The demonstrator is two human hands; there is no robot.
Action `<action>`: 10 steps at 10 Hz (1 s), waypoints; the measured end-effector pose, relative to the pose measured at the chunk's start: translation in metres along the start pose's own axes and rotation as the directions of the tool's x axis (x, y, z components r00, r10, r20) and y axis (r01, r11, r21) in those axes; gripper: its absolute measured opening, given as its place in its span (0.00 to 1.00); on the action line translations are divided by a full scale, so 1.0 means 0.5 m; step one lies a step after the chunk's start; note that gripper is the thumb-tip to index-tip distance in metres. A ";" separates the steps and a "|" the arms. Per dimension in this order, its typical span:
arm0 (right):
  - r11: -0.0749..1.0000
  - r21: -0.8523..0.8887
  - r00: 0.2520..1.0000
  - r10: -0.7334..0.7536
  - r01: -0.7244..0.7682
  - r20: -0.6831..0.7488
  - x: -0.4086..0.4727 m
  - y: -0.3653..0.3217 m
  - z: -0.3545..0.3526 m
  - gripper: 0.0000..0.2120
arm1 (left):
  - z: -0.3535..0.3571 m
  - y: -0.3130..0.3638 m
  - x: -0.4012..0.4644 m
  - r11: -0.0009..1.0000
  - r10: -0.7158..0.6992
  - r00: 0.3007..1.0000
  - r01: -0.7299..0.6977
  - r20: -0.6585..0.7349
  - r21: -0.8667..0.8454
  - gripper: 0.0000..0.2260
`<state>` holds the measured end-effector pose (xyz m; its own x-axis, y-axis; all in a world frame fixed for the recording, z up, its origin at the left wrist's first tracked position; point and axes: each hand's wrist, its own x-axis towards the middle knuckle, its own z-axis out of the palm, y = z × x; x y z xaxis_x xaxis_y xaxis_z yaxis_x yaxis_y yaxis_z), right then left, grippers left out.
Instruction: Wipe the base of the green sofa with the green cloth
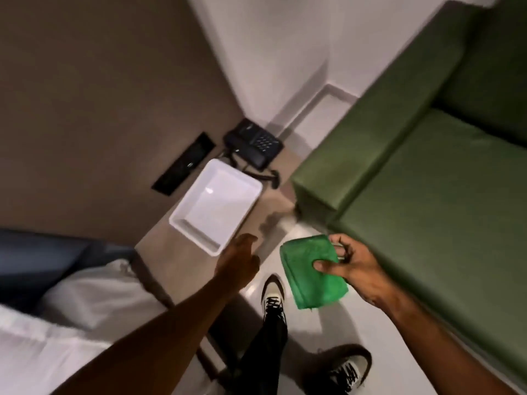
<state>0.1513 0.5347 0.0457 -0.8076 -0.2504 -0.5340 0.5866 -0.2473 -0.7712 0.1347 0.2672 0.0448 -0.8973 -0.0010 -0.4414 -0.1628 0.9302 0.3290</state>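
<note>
The green sofa [422, 178] fills the right side of the head view, its armrest end facing me and its seat cushion running toward the lower right. A folded green cloth [310, 272] is held in my right hand [353, 269], thumb on top, just left of the sofa's seat front and above the pale floor. My left hand [238, 262] hovers empty with loosely curled fingers over the edge of the low brown table, beside the white tray. The sofa's base along the floor is mostly hidden by the seat edge.
A white rectangular tray [185, 220] and a black telephone [253, 143] with a cord sit on the brown side table [168, 269]. A bed with white linen [79, 317] lies at the lower left. My two shoes [272, 297] stand on the pale floor.
</note>
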 end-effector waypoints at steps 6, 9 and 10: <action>0.837 -0.530 0.988 0.077 -0.137 -0.133 0.660 0.143 0.507 0.14 | -0.132 -0.518 0.143 0.940 -0.328 0.935 0.308 -0.136 -0.149 0.26; 0.261 -0.965 0.994 -0.098 -0.017 -0.044 0.700 0.154 0.531 0.21 | -0.123 -0.569 0.195 0.957 -0.239 0.947 0.193 -0.214 -0.214 0.25; 0.511 -0.859 0.954 -0.274 0.038 -0.121 0.644 0.097 0.542 0.15 | -0.167 -0.526 0.192 0.966 -0.192 0.952 0.141 -0.239 -0.215 0.25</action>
